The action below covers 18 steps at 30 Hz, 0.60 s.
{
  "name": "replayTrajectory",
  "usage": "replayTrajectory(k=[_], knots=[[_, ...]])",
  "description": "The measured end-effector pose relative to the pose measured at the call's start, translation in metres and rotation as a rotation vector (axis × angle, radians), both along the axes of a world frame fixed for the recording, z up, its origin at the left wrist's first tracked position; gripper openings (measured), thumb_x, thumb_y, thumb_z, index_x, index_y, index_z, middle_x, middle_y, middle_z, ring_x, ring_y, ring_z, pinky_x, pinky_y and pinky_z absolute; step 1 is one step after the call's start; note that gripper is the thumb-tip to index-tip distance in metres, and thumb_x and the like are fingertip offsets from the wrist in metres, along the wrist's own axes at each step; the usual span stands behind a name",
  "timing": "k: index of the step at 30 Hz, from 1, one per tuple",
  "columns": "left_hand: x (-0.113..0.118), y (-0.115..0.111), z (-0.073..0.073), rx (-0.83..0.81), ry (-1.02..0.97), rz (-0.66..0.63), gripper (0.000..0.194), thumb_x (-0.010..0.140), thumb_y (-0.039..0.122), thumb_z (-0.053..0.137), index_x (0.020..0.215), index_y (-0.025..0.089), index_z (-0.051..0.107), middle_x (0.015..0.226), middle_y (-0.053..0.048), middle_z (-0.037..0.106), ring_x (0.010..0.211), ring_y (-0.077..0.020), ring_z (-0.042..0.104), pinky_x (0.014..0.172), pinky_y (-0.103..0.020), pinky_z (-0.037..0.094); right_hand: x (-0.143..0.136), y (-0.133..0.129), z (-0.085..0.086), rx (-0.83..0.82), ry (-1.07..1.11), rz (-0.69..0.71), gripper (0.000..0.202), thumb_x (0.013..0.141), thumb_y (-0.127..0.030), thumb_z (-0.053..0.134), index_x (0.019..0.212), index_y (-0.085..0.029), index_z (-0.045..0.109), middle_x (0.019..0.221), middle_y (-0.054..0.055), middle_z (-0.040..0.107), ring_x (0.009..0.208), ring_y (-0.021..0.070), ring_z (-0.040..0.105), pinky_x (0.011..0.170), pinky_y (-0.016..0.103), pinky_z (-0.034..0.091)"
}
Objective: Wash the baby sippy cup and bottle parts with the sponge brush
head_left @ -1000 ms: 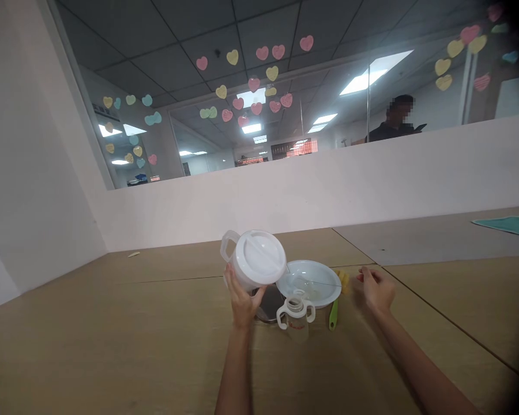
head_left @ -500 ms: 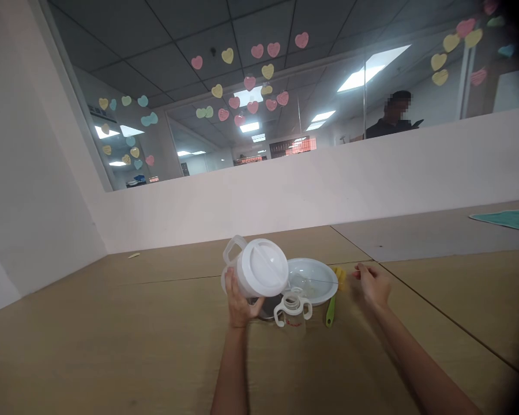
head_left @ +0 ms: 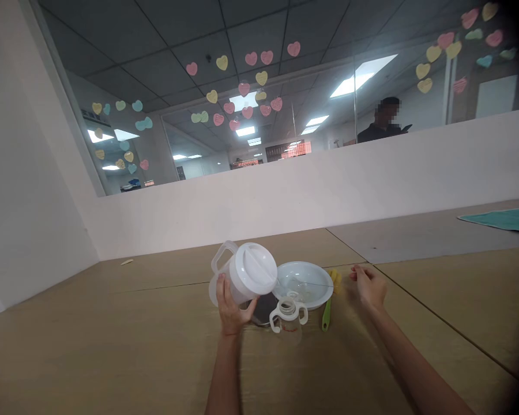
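Note:
My left hand [head_left: 231, 308] is wrapped round a white translucent pitcher [head_left: 237, 276] with a round white lid, held tilted with the lid toward the right. Below the pitcher lies a dark round item [head_left: 266, 311], partly hidden. A clear baby bottle [head_left: 290, 325] with two white side handles stands upright and uncapped in front of a white basin [head_left: 320, 300]. Something clear [head_left: 298, 288] sits inside the basin. Right of the basin lies a brush [head_left: 326, 317] with a green handle and yellow head. My right hand [head_left: 371, 286] hovers beyond the brush, fingers curled, with nothing visible in them.
The wooden table [head_left: 112, 346] has a seam at the right. A teal cloth [head_left: 506, 219] lies at the far right, and a small pale scrap [head_left: 127, 262] at the far left. Behind the low wall [head_left: 242, 202], a person [head_left: 383, 127] shows in the glass with heart-shaped notes.
The view has shifted slightly, so everything sits a little further left and lower. My left hand still holds the tilted pitcher, and my right hand stays curled near the brush.

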<state>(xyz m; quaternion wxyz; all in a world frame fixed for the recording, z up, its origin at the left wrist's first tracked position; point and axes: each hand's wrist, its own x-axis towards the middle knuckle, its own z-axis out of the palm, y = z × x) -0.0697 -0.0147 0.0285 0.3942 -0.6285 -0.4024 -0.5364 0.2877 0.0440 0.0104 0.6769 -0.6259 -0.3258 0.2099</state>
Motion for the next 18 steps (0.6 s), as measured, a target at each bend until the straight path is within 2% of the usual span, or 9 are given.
replayTrajectory(k=[6, 9, 14, 18], knots=[[0.007, -0.002, 0.005, -0.036, -0.450, 0.106, 0.100, 0.066, 0.050, 0.070, 0.141, 0.013, 0.017, 0.140, -0.022, 0.032, 0.130, -0.0363, 0.032, 0.106, -0.052, 0.033, -0.002, 0.000, -0.001, -0.002, -0.018, 0.019, 0.034, 0.068, -0.044, 0.048, 0.070, -0.014, 0.065, 0.064, 0.009, 0.066, 0.066, 0.0221, 0.059, 0.065, 0.032, 0.039], [0.004, -0.001, 0.006, -0.024, -0.605, 0.159, 0.099, 0.067, 0.053, 0.069, 0.141, 0.013, 0.018, 0.140, -0.022, 0.032, 0.129, -0.0384, 0.032, 0.106, -0.055, 0.032, -0.003, 0.000, -0.003, -0.006, -0.036, 0.038, 0.034, 0.069, -0.044, 0.048, 0.069, -0.014, 0.064, 0.064, 0.008, 0.066, 0.066, 0.0220, 0.059, 0.064, 0.032, 0.039], [-0.005, 0.004, 0.002, 0.017, -0.681, 0.171, 0.096, 0.068, 0.050, 0.070, 0.142, 0.019, 0.017, 0.141, -0.020, 0.032, 0.128, -0.0416, 0.033, 0.104, -0.059, 0.034, -0.008, 0.000, -0.005, -0.007, -0.082, 0.073, 0.035, 0.071, -0.045, 0.046, 0.072, -0.015, 0.065, 0.065, 0.008, 0.066, 0.067, 0.0217, 0.059, 0.065, 0.031, 0.039], [-0.005, 0.006, 0.001, -0.008, -0.702, 0.178, 0.097, 0.068, 0.050, 0.070, 0.143, 0.018, 0.016, 0.141, -0.021, 0.032, 0.127, -0.0432, 0.033, 0.100, -0.062, 0.036, -0.014, -0.001, -0.006, 0.004, -0.133, 0.118, 0.036, 0.072, -0.046, 0.046, 0.072, -0.015, 0.065, 0.066, 0.008, 0.067, 0.067, 0.0214, 0.060, 0.064, 0.030, 0.039]])
